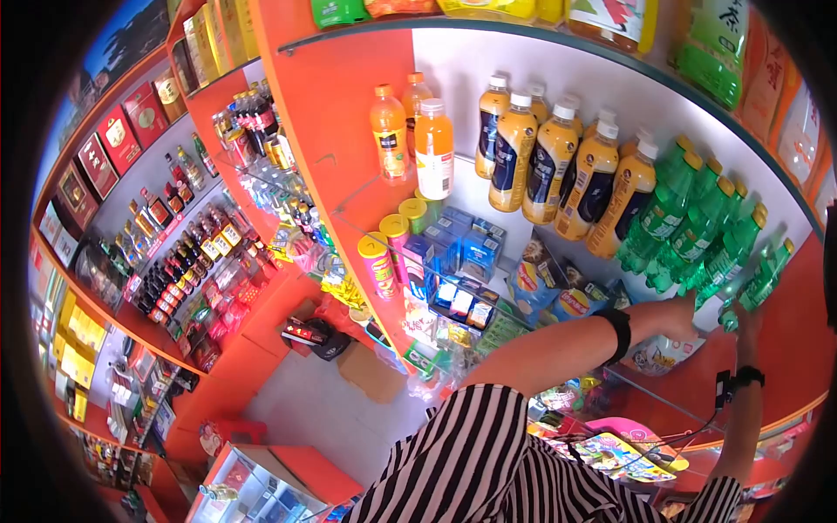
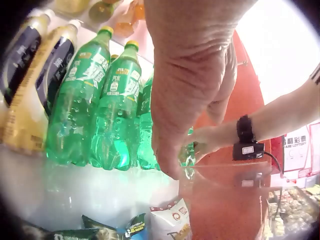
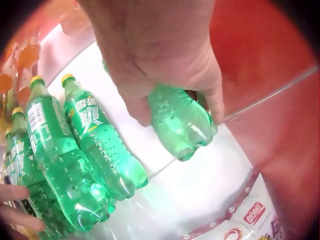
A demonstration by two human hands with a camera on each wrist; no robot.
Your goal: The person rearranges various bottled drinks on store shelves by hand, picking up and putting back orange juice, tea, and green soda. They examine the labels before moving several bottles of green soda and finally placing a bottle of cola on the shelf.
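In the right wrist view my right hand (image 3: 160, 75) grips a green soda bottle (image 3: 182, 125), thumb and fingers on either side, its ridged base showing. The head view has that right hand (image 1: 744, 327) at the right end of a row of green soda bottles (image 1: 697, 235) with yellow caps. My left hand (image 1: 671, 319) is just left of it, low before the row. Up close, the left hand (image 2: 192, 85) hides part of a bottle. Its straight fingers (image 3: 20, 192) overlap the lower part of the standing green bottles (image 3: 65, 165); the rest of that hand is hidden.
Yellow drink bottles with dark labels (image 1: 545, 170) stand left of the green ones. Chip bags (image 1: 575, 301) lie below, with a white snack bag (image 1: 663, 356) near my hands. A glass shelf edge (image 1: 663, 397) runs in front, and a red panel (image 1: 793, 340) closes the right side.
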